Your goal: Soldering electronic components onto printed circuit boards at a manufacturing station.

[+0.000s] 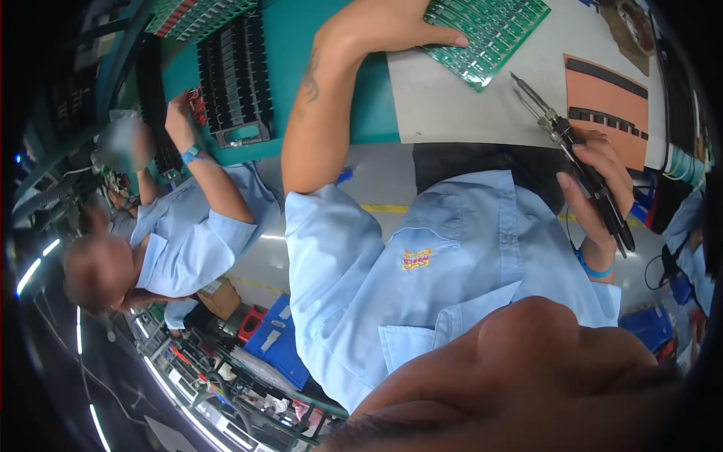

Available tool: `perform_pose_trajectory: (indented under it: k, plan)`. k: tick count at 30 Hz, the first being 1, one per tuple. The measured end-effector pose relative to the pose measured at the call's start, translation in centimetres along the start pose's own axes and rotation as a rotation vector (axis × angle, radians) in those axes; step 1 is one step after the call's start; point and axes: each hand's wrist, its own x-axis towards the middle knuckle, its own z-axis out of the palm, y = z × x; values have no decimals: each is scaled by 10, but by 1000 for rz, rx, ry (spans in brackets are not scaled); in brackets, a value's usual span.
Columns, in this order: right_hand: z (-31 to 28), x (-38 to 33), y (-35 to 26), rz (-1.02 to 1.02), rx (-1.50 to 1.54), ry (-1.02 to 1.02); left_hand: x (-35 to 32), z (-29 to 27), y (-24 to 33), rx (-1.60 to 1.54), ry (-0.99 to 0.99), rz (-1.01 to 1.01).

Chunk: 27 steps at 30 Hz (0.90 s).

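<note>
Teal worktop (369, 102), seen from above, extends to the left of the landmark, a pale grey flat mat (429, 113). A black plastic rack with rows of slots (237, 75) stands well to the left of the mat; a thin salmon-orange rectangular sheet bearing black strips (602, 98) lies on the mat's right part. The left hand (384, 26), partly cut off by the frame, reaches over the mat's far left part, its thumb extended across the board's edge; whether the remaining fingers grip cannot be told. A green rectangular circuit-board panel with a dense repeating pattern (493, 34) is over the mat's far side; it should handle as light, stiff and fragile, best taken by its bare edges. The right hand (614, 169), at the mat's near right edge, closes thumb and fingers around a slender black-handled tool with thin metal tips (593, 184); presumably light and rigid, it is best held by the handle, clear of the delicate tips
</note>
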Motion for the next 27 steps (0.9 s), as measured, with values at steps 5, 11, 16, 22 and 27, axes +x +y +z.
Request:
perform_pose_trajectory:
  k: [5, 11, 16, 22, 27]
  plan:
    - [4, 2, 2, -19, 10, -1, -3, -9, 22, 27, -8, 18]
    - [14, 13, 2, -62, -6, -46, -2, 3, 6, 69, -2, 48]
    - [14, 15, 2, -63, -12, -61, -4, 5, 15, 93, -9, 11]
    - [9, 12, 4, -56, 3, -60, -6, 2, 20, 100, -30, 3]
    - [10, 13, 2, -56, -10, -53, -5, 6, 14, 29, 35, 59]
